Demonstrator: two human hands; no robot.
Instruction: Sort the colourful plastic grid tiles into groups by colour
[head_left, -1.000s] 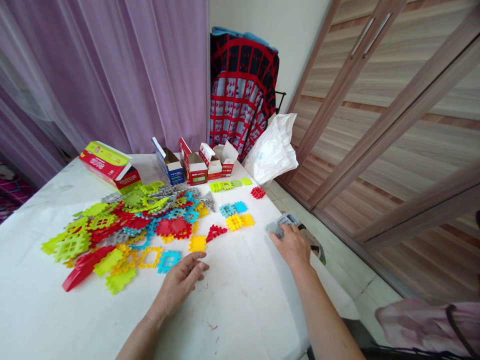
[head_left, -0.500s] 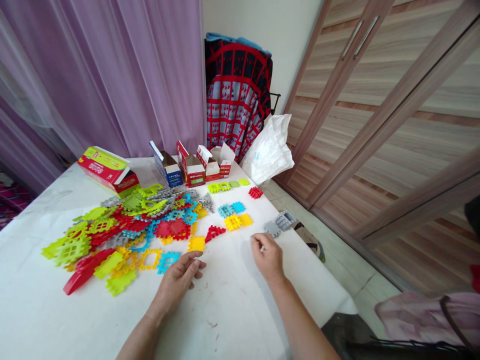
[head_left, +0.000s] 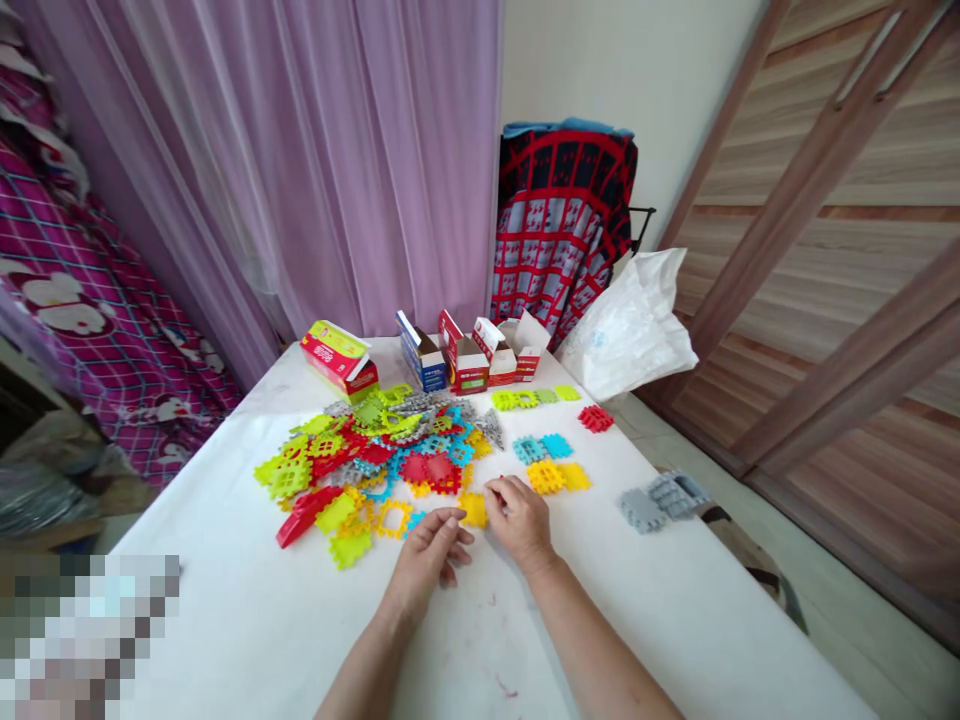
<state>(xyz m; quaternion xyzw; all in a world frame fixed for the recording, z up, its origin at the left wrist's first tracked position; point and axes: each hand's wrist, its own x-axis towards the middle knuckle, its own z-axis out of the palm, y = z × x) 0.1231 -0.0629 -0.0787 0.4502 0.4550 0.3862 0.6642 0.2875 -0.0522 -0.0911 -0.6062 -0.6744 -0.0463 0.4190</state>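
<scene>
Tiles [head_left: 427,468] litter white cloth [head_left: 300,640] by purple curtains [head_left: 375,160], left fingers [head_left: 445,537] parted, empty, right fingers [head_left: 514,496] curled, hold unclear

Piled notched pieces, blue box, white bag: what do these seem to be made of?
Piled notched pieces: probably molded plastic, fairly smooth, given solid bright colors and regular teeth.
Blue box: likely printed paperboard; thin folded flap, plain interior.
White bag: apparently plastic, creased with a slight sheen, though coated paper is possible.
</scene>
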